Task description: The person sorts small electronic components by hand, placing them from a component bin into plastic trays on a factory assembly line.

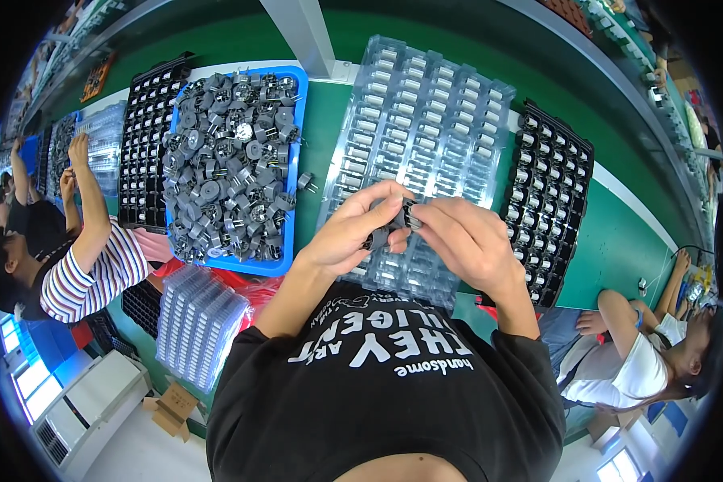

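My left hand is closed around dark grey round plastic parts with metal pins; one part shows under the fingers. From the other side, the fingertips of my right hand pinch at another small dark part between the two hands. Fingers cover most of both pieces. Beneath my hands lies a clear plastic tray with rows of small silvery-white cylindrical parts. To the left, a blue bin is heaped with similar grey pinned parts, and one loose grey part rests beside it.
Black trays of small metal parts stand right of the clear tray and left of the bin. Stacked clear trays sit at lower left. A striped-shirt person works at left, a white-shirt person at right. A metal post rises behind the bench.
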Available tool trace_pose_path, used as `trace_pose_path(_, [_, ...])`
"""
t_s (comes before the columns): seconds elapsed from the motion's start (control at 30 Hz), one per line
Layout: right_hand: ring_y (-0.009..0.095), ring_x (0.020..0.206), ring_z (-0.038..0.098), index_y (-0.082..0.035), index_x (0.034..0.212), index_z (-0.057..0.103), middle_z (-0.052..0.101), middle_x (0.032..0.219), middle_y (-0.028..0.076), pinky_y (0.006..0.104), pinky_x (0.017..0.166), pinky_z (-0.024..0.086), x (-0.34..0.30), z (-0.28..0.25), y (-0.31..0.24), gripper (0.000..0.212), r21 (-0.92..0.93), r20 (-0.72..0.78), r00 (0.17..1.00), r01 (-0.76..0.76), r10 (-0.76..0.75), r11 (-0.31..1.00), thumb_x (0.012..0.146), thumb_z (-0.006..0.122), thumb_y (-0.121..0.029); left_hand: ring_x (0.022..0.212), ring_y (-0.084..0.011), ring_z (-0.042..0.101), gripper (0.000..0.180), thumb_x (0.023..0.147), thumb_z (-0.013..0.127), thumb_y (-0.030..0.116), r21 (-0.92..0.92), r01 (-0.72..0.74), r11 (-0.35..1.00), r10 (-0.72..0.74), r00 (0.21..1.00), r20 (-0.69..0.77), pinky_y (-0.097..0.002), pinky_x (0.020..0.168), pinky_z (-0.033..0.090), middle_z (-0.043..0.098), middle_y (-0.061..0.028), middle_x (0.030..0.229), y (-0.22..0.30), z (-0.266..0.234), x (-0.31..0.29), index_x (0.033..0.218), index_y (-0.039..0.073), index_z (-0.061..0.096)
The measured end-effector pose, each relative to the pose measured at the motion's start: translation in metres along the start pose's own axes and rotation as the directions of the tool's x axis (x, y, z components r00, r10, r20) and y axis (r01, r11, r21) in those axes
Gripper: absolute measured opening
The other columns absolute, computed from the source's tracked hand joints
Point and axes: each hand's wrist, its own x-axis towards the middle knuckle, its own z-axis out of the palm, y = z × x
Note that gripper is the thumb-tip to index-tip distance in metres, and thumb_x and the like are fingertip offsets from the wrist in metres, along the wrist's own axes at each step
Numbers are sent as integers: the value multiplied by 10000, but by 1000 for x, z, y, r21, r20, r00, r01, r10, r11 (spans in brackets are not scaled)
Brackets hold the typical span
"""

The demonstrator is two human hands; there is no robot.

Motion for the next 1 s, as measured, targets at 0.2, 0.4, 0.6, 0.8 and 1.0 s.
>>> trace_pose_path(0.2, [247, 707, 678, 25, 1033, 662, 680, 899, 122, 328, 550, 537, -3, -1, -1, 334, -33, -6, 1000, -11, 11, 999, 719, 776, 32, 727, -136, 507, 270, 1040, 526, 240, 2, -5, 1000, 5, 1000, -7, -333, 676, 441, 543, -55, 937, -3, 1, 0, 1164, 0, 529])
trace_pose_path(0.4, [233, 702, 674, 19, 1023, 666, 684, 904, 113, 315, 545, 525, -5, -3, 0, 332, -47, -20, 1000, 3, -4, 999, 714, 785, 18, 724, -139, 510, 265, 1039, 528, 235, 6, -4, 1000, 4, 1000, -20, -334, 672, 444, 546, -59, 939, -4, 5, 2, 1162, 0, 528])
trace_pose_path(0.6, [248, 754, 685, 4, 1064, 679, 675, 931, 116, 320, 585, 548, -11, -9, -2, 337, -34, 38, 997, -69, 70, 997, 741, 773, 5, 724, -142, 510, 238, 1040, 523, 221, 0, 7, 1000, -7, 1000, -8, -335, 665, 439, 553, -59, 948, -11, 2, 4, 1164, 18, 530])
trace_pose_path(0.8, [218, 762, 685, 5, 1055, 718, 671, 936, 124, 301, 627, 561, -25, 3, -11, 276, 206, -174, 899, -365, 401, 908, 783, 760, 20, 760, -153, 529, 200, 1048, 495, 196, 69, -26, 997, 35, 990, -137, -334, 658, 457, 574, -78, 984, -21, 20, 11, 1171, 40, 508])
trace_pose_path(1.0, [224, 764, 682, 1, 867, 696, 705, 878, 127, 300, 688, 545, -54, -8, -13, 70, 143, -435, 723, -534, 537, 834, 813, 697, 45, 805, -189, 542, 263, 1049, 453, 237, 40, 88, 995, -83, 988, -129, -321, 647, 440, 593, -128, 1029, -27, 37, 22, 1200, 34, 524])
